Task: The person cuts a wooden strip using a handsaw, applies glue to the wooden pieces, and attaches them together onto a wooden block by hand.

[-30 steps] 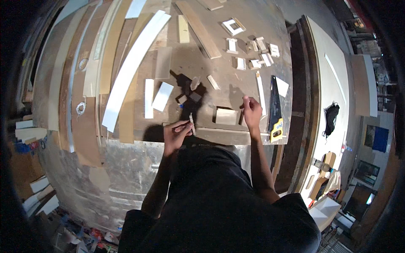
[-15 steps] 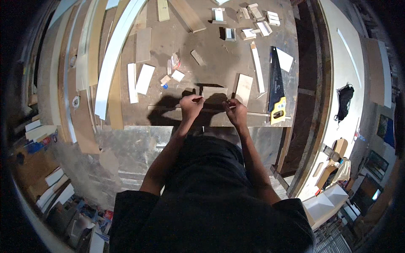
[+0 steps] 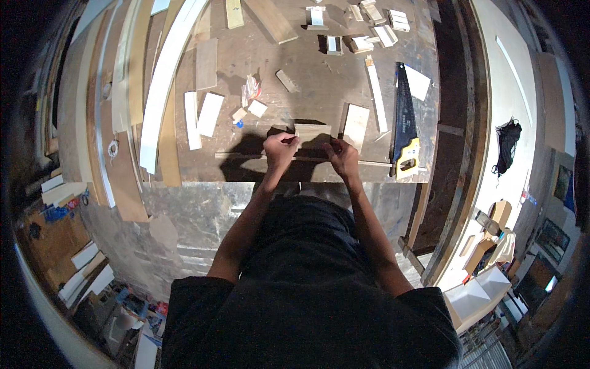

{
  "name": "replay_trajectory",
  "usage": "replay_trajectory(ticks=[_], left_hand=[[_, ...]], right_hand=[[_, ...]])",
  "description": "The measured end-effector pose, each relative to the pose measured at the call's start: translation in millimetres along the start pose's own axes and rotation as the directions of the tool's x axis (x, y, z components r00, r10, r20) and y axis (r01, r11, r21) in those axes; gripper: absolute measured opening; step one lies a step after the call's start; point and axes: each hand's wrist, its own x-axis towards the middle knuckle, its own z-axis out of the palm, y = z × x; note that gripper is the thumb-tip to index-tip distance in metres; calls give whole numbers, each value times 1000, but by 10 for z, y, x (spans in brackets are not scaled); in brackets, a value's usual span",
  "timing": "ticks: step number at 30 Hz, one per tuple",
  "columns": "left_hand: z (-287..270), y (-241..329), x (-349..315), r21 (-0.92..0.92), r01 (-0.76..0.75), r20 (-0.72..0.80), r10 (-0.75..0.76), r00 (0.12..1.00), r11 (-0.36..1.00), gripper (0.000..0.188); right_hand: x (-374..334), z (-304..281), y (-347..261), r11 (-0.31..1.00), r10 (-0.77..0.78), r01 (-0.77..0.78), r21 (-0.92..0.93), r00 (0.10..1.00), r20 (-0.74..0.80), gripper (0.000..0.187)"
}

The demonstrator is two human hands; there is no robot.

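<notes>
Near the front edge of the workbench, a small flat wooden board (image 3: pixel 313 131) sits between my two hands, partly in shadow. My left hand (image 3: pixel 281 151) is closed in a pinch at the board's left edge. At its lower right corner, the bent fingers and thumb of my right hand (image 3: pixel 344 158) close on the board. A thin wooden strip (image 3: pixel 375 163) lies along the bench's front edge, passing under my hands. Just right of the board lies a pale wood block (image 3: pixel 356 126).
A handsaw with a yellow handle (image 3: pixel 407 161) lies to the right, beside a narrow white strip (image 3: pixel 377 95). Several small wood assemblies (image 3: pixel 372 37) stand at the far right. White offcuts (image 3: pixel 211 114) and long planks (image 3: pixel 161 104) lie left. The bench (image 3: pixel 258 175) ends just before my body.
The view has shifted slightly. Both hands stay at the board's sides, and my right fingers have closed in a little around its corner.
</notes>
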Motion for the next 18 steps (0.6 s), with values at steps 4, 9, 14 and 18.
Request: replay_trajectory(ticks=[4, 9, 14, 18], left_hand=[[5, 27, 14, -6, 15, 7, -15, 1000, 1000, 14], [-27, 19, 27, 58, 13, 0, -13, 1000, 998, 15], [1, -16, 45, -23, 82, 27, -82, 996, 996, 16], [-10, -66, 47, -17, 27, 3, -27, 1000, 999, 17]], right_hand=[[8, 29, 60, 999, -20, 20, 46, 1000, -7, 41], [4, 7, -4, 1000, -15, 15, -13, 1000, -17, 40], [0, -18, -19, 1000, -17, 17, -24, 1000, -22, 38], [-23, -61, -138, 1000, -17, 17, 7, 1000, 7, 37]])
